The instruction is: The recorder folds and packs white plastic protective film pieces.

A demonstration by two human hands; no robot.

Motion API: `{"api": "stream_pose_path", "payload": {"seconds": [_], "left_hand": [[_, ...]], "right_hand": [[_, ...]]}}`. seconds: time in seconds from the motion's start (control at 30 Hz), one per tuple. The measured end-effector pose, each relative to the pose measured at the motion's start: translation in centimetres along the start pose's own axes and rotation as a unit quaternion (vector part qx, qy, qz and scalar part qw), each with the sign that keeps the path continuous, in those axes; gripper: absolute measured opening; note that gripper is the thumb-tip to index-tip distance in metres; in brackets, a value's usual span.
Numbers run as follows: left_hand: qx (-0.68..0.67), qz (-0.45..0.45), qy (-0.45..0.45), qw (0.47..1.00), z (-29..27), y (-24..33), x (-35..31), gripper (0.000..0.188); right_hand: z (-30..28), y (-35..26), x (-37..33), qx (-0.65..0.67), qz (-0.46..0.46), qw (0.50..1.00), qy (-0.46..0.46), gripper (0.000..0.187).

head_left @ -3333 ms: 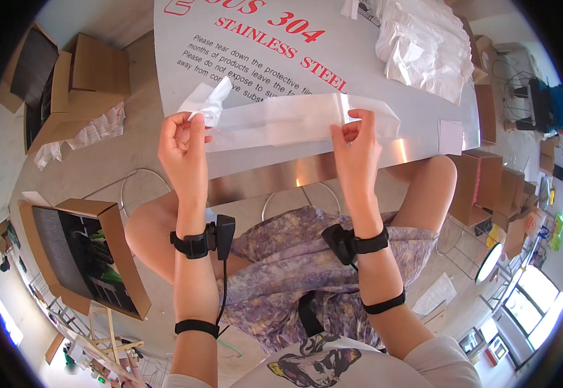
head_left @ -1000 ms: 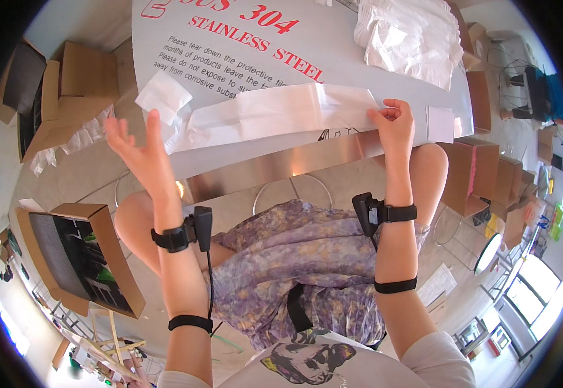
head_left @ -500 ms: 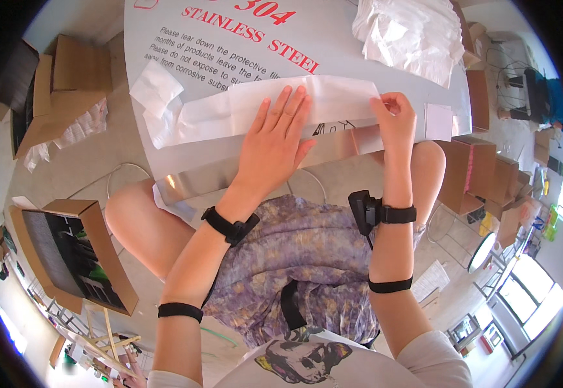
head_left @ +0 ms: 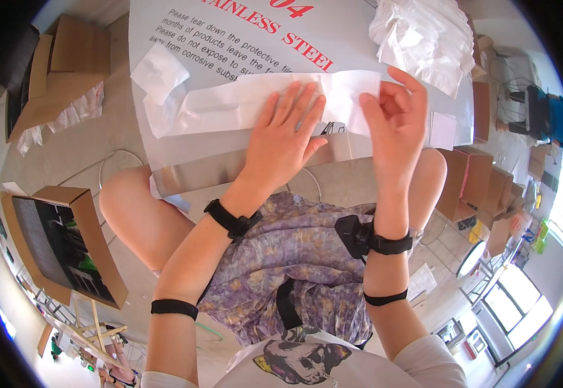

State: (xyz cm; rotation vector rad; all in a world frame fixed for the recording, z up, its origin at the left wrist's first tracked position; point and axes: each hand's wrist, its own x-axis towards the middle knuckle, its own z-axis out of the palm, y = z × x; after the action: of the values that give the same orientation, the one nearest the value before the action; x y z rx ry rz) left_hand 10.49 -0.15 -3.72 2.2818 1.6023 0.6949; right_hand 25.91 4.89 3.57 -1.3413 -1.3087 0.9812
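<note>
A long strip of thin white plastic film or bag (head_left: 217,108) lies folded across the film-covered steel tabletop (head_left: 146,139). My left hand (head_left: 283,139) rests flat on its middle, fingers stretched and slightly spread. At the strip's right end is my right hand (head_left: 401,119), its thumb by the film's edge and its index finger raised apart from the thumb. Its other fingers curl toward the palm. A crumpled white piece (head_left: 160,74) touches the strip's left end. Beyond my right hand sits a thick stack of white bags (head_left: 424,42).
A small pale card (head_left: 442,130) lies at the table's right edge. Cardboard boxes stand on the floor: an open one (head_left: 94,246) at left, another (head_left: 81,48) at far left, and several at right (head_left: 466,181). A person in blue (head_left: 553,110) is at far right.
My right hand has opened from a pinch at the strip's edge, its index finger now lifted away. The strip's right end spreads wider toward me. My left hand has shifted slightly right.
</note>
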Motion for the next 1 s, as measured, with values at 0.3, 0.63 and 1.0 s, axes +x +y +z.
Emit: {"api": "stream_pose_path", "payload": {"seconds": [0.3, 0.63, 1.0], "left_hand": [[-0.624, -0.301, 0.124, 0.710, -3.6, -1.0, 2.1, 0.043], [-0.460, -0.368, 0.051, 0.806, -5.3, -3.3, 1.3, 0.023], [-0.308, -0.317, 0.109, 0.890, -4.8, -2.7, 1.9, 0.025]], "right_hand": [[5.3, -0.5, -0.9, -0.034, -0.043, 0.994, -0.095, 0.048], [1.9, 1.9, -2.7, 0.030, 0.032, 0.999, 0.008, 0.041], [2.0, 4.4, -2.4, -0.213, -0.064, 0.975, -0.021, 0.050]]}}
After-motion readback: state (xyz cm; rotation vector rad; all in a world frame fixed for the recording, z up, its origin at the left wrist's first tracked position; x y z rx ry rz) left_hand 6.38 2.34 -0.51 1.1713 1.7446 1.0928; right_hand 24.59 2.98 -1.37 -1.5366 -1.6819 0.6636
